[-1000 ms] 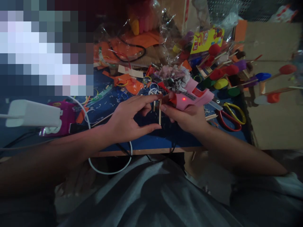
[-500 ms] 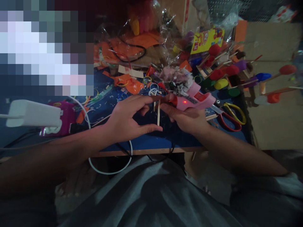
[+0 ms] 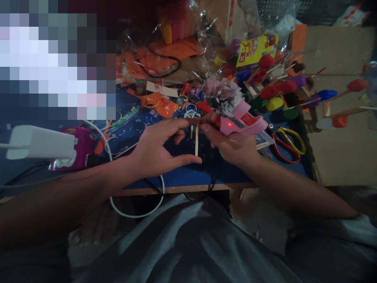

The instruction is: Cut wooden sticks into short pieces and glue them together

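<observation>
A thin pale wooden stick (image 3: 197,140) stands nearly upright between my two hands. My left hand (image 3: 159,147) pinches it lengthwise, thumb at the lower end and index finger at the upper end. My right hand (image 3: 232,145) has its thumb and fingers closed around the top of the stick. Right against the right hand is a pink glue gun (image 3: 255,125) with a red trigger and a lit red light; whether this hand also grips it I cannot tell. A crumpled greyish clump (image 3: 222,96) lies behind the gun. Another short stick (image 3: 191,131) shows behind the fingers.
Scissors (image 3: 288,145) with red and yellow handles lie at right, near sticks with coloured clay tops (image 3: 273,98) and cardboard (image 3: 344,145). Orange scraps (image 3: 165,106) and rubber bands litter the blue table (image 3: 182,179). A white charger (image 3: 43,142) and looping cable (image 3: 137,216) are at left.
The glue gun and the greyish clump have shifted slightly, the clump a little to the right. My right thumb has moved up a touch; the left hand and stick stay almost still.
</observation>
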